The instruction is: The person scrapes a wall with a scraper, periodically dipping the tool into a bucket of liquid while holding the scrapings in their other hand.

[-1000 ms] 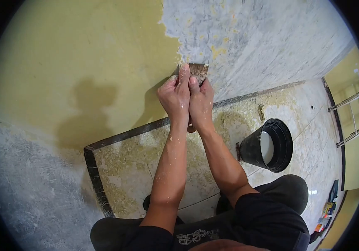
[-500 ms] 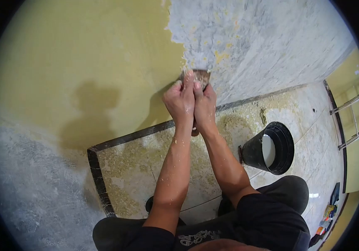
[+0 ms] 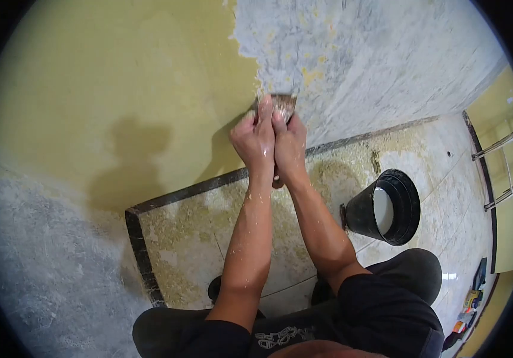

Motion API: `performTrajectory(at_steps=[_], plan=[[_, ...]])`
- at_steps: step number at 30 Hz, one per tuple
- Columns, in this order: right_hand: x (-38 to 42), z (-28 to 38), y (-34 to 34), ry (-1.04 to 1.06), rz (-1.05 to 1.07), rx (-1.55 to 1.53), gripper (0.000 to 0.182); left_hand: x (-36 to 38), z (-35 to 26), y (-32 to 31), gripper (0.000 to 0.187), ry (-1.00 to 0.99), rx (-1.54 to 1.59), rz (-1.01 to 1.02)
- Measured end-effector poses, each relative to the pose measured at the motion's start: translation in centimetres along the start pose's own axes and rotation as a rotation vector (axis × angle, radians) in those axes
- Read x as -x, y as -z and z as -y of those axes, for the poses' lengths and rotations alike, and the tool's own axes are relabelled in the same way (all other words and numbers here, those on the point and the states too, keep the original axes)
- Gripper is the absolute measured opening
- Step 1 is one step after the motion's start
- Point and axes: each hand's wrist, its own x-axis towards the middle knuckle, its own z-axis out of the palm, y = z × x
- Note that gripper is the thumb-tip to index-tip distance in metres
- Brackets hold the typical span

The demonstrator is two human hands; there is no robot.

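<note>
Both hands are closed around one scraper (image 3: pixel 284 105), its wide, smeared blade against the wall where yellow paint meets the bared grey surface. My left hand (image 3: pixel 255 134) wraps it from the left, thumb stretched up along the blade. My right hand (image 3: pixel 290 145) grips from the right, pressed against the left one. The butt of the handle shows below, between my wrists. Yellow paint (image 3: pixel 131 71) covers the wall to the left; ragged flakes line its edge. To the right the wall is scraped grey-white (image 3: pixel 376 65) with small yellow patches. Paint bits stick to my forearms.
A black bucket (image 3: pixel 361 212) with whitish liquid stands on the tiled floor to the right. Paint scrapings (image 3: pixel 185 238) litter the floor along the dark skirting (image 3: pixel 194 190). A metal ladder-like frame (image 3: pixel 501 146) and several small items (image 3: pixel 468 304) lie at the far right.
Both hands and the scraper have shifted very slightly up and left along the paint edge. The grip is the same, and the bucket stays in place.
</note>
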Motion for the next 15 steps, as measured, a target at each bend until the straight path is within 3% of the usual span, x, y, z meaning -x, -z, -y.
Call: performTrajectory(at_steps=[2,4,5,7,11,12,15], plan=[[0.1,-2.6,-0.2,0.06,-0.007,-0.004,0.022,0.1,1.5,0.7,0.06,0.017,-0.294,-0.002],[-0.8,-3.9,-0.7,0.054,-0.037,-0.159,0.021,-0.4,-0.2,0.3,0.06,0.017,-0.286,-0.024],[-0.6,-1.2,-0.5,0.108,-0.019,-0.008,0.022,-0.7,-0.6,0.2,0.061,-0.01,-0.254,-0.025],[-0.2,-0.8,0.0,0.05,-0.007,0.005,0.022,-0.4,0.6,0.0,0.062,-0.017,-0.077,-0.007],[0.3,-3.2,-0.3,0.033,-0.039,-0.053,0.022,0.4,1.6,0.6,0.058,0.006,-0.311,0.022],[-0.1,-4.0,-0.4,0.01,-0.069,-0.15,0.022,-0.1,1.8,0.4,0.058,-0.008,-0.305,0.022],[0.2,-2.9,0.4,-0.033,-0.053,-0.007,0.021,0.5,1.5,0.6,0.056,-0.003,-0.223,0.045]])
